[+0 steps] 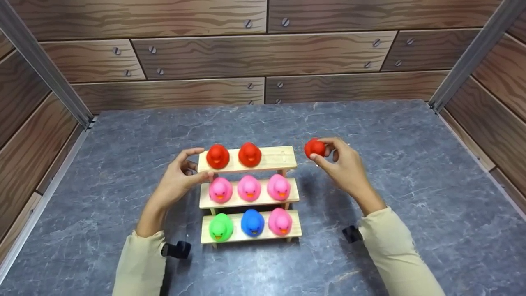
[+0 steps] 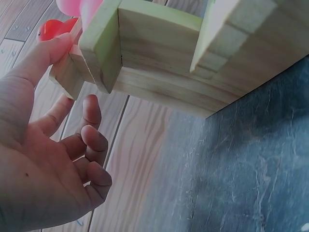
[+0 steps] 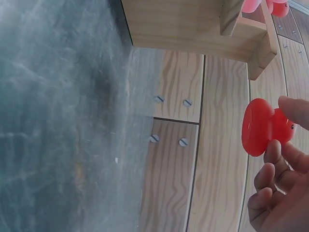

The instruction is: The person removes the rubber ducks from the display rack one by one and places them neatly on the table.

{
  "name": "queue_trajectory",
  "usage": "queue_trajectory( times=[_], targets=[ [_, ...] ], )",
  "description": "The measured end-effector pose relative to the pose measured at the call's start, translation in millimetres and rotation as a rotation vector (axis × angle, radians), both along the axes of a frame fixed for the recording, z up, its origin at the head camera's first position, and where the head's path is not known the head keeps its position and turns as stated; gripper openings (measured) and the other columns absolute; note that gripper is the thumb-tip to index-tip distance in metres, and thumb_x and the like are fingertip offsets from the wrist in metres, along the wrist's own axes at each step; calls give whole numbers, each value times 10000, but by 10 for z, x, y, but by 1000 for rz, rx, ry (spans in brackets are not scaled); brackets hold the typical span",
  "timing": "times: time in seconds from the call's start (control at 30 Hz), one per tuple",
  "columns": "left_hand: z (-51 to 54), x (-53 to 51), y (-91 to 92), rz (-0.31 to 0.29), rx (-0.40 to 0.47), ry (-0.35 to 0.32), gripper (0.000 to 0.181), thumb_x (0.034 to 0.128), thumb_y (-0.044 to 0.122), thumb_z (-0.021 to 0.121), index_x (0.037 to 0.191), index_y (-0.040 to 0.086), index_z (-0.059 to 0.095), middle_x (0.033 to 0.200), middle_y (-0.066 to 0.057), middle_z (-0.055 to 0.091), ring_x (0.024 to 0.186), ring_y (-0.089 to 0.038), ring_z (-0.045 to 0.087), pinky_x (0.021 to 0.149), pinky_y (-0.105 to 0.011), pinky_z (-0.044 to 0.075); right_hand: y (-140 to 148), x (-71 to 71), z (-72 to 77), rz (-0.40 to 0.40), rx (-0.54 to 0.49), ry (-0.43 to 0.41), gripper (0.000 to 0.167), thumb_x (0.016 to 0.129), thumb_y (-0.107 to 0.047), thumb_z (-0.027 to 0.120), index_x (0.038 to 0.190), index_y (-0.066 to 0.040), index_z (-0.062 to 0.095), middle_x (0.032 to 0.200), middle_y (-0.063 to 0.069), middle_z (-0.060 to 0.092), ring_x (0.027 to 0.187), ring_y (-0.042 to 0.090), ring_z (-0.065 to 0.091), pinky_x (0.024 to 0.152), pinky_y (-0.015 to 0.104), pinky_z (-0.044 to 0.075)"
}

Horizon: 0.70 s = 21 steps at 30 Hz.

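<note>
A three-step wooden rack (image 1: pixel 271 158) holds rubber ducks. On its top step sit two red ducks (image 1: pixel 250 155), with bare wood at the right end. My left hand (image 1: pixel 174 181) pinches the left end of that top step between thumb and fingers; in the left wrist view the hand (image 2: pixel 53 159) has its thumb at the step's edge. Right of the rack, my right hand (image 1: pixel 343 166) holds another red duck (image 1: pixel 314 148) by thumb and fingertips, off the rack. The right wrist view shows this duck (image 3: pixel 258 127) tipped sideways, its base toward the rack.
Three pink ducks (image 1: pixel 249 188) stand on the middle step. A green duck (image 1: pixel 221 227), a blue duck (image 1: pixel 252 223) and a pink duck (image 1: pixel 280 221) stand on the lowest step. Wood-patterned walls (image 1: pixel 263 55) enclose the grey marbled tabletop (image 1: pixel 135 135) at the back and sides.
</note>
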<state>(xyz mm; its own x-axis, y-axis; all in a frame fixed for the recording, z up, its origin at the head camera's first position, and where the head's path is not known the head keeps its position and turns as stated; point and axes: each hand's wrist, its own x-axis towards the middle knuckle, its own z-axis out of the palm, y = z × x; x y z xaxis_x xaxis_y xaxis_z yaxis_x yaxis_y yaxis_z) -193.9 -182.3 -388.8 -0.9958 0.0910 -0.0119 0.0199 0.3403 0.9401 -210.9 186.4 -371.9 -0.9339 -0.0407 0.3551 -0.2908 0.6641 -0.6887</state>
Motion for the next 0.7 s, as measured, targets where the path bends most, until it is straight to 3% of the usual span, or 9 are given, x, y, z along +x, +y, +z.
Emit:
queue_trajectory(
  times=[0.23,0.7],
  targets=[
    [12,2,12,7,14,15,611,809,128,767,1354,101,493,845,-30,561,673,-103,443,580,-215,372,63,-7,-105,-14,-82,-89,365,830,-174,763,1140,-24,641,815,64,546,650,117,411,587,203,331],
    [-2,1,-6,6,12,-5,627,814,149,769,1368,108,477,873,-47,550,708,-132,463,597,-220,392,159,-19,-276,10,-28,-225,418,845,-177,748,1189,15,607,901,114,584,771,151,479,684,206,390]
  ],
)
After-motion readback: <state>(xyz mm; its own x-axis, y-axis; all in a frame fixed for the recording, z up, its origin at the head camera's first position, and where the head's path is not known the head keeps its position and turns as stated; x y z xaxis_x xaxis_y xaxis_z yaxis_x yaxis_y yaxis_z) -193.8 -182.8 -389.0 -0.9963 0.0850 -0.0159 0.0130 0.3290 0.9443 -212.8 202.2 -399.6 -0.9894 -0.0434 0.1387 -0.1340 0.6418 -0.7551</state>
